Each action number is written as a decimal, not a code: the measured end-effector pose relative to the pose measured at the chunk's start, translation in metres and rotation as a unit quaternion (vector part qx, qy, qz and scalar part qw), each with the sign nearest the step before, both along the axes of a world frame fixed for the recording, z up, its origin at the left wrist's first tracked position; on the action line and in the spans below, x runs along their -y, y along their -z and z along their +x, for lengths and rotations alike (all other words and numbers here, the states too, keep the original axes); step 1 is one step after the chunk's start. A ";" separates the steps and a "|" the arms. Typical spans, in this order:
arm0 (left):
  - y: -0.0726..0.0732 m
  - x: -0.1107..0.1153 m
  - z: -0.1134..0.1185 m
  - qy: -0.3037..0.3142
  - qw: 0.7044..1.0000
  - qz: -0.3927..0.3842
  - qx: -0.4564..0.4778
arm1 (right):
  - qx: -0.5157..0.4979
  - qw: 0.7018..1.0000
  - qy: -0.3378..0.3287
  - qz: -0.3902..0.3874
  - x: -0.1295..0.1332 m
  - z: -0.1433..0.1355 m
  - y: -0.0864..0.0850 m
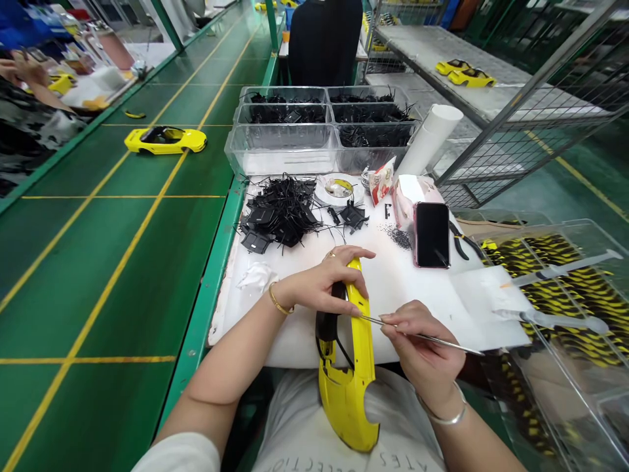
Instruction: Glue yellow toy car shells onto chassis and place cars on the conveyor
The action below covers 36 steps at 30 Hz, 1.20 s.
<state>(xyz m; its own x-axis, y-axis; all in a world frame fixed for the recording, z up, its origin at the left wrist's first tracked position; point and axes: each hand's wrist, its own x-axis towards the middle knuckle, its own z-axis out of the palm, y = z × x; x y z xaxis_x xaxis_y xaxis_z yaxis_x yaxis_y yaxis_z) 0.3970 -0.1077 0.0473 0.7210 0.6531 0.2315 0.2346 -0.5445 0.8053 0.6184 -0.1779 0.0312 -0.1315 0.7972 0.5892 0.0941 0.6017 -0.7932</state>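
A yellow toy car body (363,347) is tilted on its side at the table's front edge, over the lap. Around its upper part my left hand (329,282) is closed, with the fingers across the yellow side. My right hand (425,344) pinches a thin metal rod (442,342), whose tip touches the yellow side beside my left fingertips. Black parts (328,324) show inside the car body. What the tip touches is too small to make out.
Black wired parts (282,213) lie heaped behind my left hand, before a clear divided tray (285,141). A phone (432,235) and pliers (462,242) lie right. Another yellow car (166,140) is on the green conveyor (122,262). A person (324,42) sits ahead.
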 end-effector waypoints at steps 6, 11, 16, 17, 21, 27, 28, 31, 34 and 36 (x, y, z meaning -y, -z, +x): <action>-0.005 0.001 -0.003 0.006 0.999 -0.029 -0.022 | 0.003 1.000 0.016 0.018 0.000 0.008 0.001; -0.009 0.003 -0.007 0.017 0.998 -0.031 -0.049 | 0.007 0.999 0.042 0.029 -0.003 0.017 -0.006; -0.008 0.004 -0.005 -0.004 0.996 -0.058 -0.072 | -0.010 1.000 0.010 0.012 -0.003 0.010 -0.010; -0.008 0.004 -0.005 -0.005 0.996 -0.060 -0.071 | -0.021 1.000 0.002 0.002 -0.003 0.007 -0.010; -0.006 0.003 -0.006 0.007 0.997 -0.052 -0.062 | -0.062 0.997 -0.020 -0.049 -0.003 -0.003 -0.007; -0.005 0.002 -0.007 0.014 0.997 -0.041 -0.061 | -0.076 0.994 -0.022 -0.077 -0.003 -0.008 0.000; -0.004 0.003 -0.007 0.012 0.997 -0.038 -0.060 | -0.076 0.994 -0.018 -0.076 -0.002 -0.007 0.000; -0.004 0.004 -0.006 0.007 0.998 -0.034 -0.058 | -0.067 0.996 0.001 -0.058 -0.002 0.000 -0.002; -0.006 0.003 -0.007 0.017 0.997 -0.039 -0.060 | 0.026 0.998 0.064 0.008 -0.011 0.017 -0.006; -0.007 0.002 -0.009 0.026 0.997 -0.046 -0.063 | 0.183 0.972 0.133 0.062 -0.022 0.032 -0.004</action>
<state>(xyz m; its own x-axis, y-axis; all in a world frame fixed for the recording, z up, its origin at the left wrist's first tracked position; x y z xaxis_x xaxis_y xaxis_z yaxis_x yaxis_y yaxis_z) 0.3883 -0.1095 0.0546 0.7735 0.6289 0.0784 0.3104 -0.4838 0.8183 0.6508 -0.1556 0.0350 -0.1487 0.7576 0.6356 0.5219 0.6061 -0.6003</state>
